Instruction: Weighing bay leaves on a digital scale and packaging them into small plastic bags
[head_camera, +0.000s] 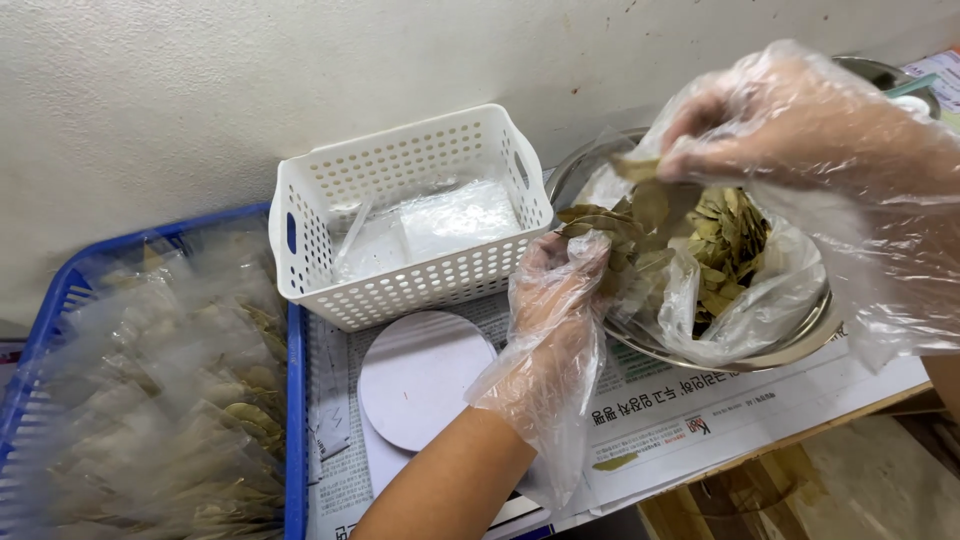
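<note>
Both hands wore loose clear disposable gloves. Left hand (556, 290) sat at centre frame, fingers curled shut around a bunch of dried bay leaves (610, 232), gripping them at the near rim of the steel bowl (790, 348). Right hand (790, 115) hung at 2 o'clock above the bowl, fingers pinched closed on one or two leaves (640, 168) just above the left hand's bunch. Looked like the left acted as the holding hand while the right picked leaves and added them; that's a judgement.

Leaf stock: flat, olive to tan, brittle-looking, piled inside a clear plastic bag (760, 300) that lined the bowl. Bag mouth was folded open, likely to keep the leaves contained and easy to reach.

White perforated basket (300, 250) at 11 o'clock of the left hand, against the wall, held what looked like empty clear pouches (440, 222). Blue crate (295, 400) at 9 o'clock was full of clear packets of the same leaves (180, 420), stacked loosely. White round disc (420, 375) lay on the newspaper (680, 410) just at 8 o'clock of the left hand; couldn't tell what it was. Newspaper covered the worktop, probably to catch leaf crumbs. One stray leaf bit (614, 462) lay on the paper near the wrist.
</note>
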